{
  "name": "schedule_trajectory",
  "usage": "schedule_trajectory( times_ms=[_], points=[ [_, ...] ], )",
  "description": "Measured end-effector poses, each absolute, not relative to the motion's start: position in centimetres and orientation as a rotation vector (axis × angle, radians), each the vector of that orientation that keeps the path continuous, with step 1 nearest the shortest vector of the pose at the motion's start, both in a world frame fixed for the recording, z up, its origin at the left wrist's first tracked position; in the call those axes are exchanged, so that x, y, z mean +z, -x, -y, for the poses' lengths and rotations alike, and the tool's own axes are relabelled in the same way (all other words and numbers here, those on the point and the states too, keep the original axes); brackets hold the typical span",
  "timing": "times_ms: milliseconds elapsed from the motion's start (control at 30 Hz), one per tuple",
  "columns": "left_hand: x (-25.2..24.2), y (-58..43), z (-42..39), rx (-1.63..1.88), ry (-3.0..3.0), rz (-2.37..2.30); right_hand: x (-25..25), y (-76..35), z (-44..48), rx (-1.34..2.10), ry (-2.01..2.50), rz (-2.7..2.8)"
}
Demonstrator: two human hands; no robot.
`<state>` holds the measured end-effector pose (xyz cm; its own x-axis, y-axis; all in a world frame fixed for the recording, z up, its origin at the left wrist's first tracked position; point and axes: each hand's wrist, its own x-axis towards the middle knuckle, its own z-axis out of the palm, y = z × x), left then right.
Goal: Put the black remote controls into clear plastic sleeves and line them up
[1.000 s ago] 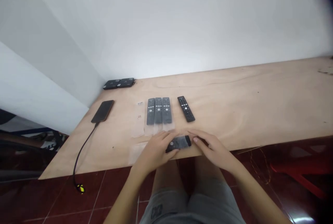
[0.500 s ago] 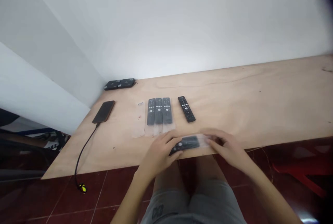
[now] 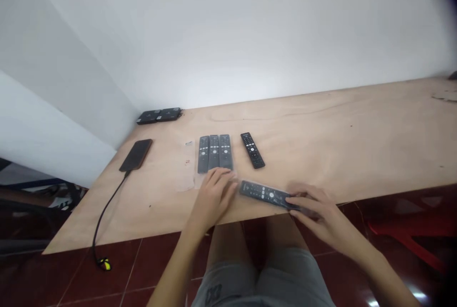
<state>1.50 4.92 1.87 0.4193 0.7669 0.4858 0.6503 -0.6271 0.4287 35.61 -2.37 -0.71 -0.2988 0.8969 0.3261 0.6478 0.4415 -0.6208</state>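
Observation:
A black remote control (image 3: 266, 194) lies across the plywood table's front edge, and its right end runs into a clear plastic sleeve. My right hand (image 3: 314, 209) grips that end, with the fingers over the sleeve. My left hand (image 3: 214, 197) rests just left of the remote, fingers apart and holding nothing. Beyond its fingertips stand several grey remotes in plastic sleeves (image 3: 214, 153), side by side. To their right lies an unsleeved black remote (image 3: 253, 150). A flat transparent sleeve (image 3: 186, 178) lies to their left.
The plywood table (image 3: 339, 145) meets a white wall at the back. A black phone (image 3: 135, 154) sits at the left, its black cable (image 3: 107, 216) hanging over the edge. Two flat black devices (image 3: 159, 116) lie in the far corner. A red stool (image 3: 403, 235) stands on the dark tiled floor.
My hands have moved apart. The remote now lies lengthwise, further right, with more of it showing outside the plastic; my left hand has let go of it.

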Motion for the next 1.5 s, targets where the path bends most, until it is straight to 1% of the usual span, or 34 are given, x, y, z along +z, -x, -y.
schedule_trajectory(
  times_ms=[133,300,467,600,733,900,1100,1167,1333,1500],
  points=[
    [1.1,0.3,-5.3,0.889,-2.493,-1.323,-2.0,-32.3,3.7,0.378,1.275,2.014],
    [0.8,0.1,-5.0,0.852,-2.476,-1.328,-1.1,-27.5,2.7,0.449,1.302,2.031],
    [0.7,0.1,-5.1,0.875,-2.494,-1.324,0.2,-24.4,-0.4,0.421,1.358,2.101],
    [0.5,0.2,-5.0,0.849,-2.522,-1.330,-0.1,-21.7,-4.1,0.302,1.387,2.103],
    [0.4,0.2,-4.8,0.820,-2.518,-1.358,-0.6,-19.6,-7.1,0.287,1.348,2.088],
    [0.7,0.2,-4.5,0.848,-2.481,-1.366,-0.7,-20.5,-6.4,0.319,1.251,2.122],
    [0.8,0.2,-4.4,0.733,-2.618,-1.271,-0.1,-23.9,-3.7,0.361,1.120,2.182],
    [0.9,0.2,-4.4,0.735,-2.610,-1.268,-0.2,-24.6,-3.7,0.345,1.145,2.149],
    [1.3,0.1,-4.2,0.729,-2.609,-1.251,-1.0,-25.3,-5.3,0.186,1.398,2.067],
    [1.6,0.1,-4.1,0.748,-2.593,-1.260,-1.3,-27.5,-5.3,0.237,1.383,1.994]
  ],
)
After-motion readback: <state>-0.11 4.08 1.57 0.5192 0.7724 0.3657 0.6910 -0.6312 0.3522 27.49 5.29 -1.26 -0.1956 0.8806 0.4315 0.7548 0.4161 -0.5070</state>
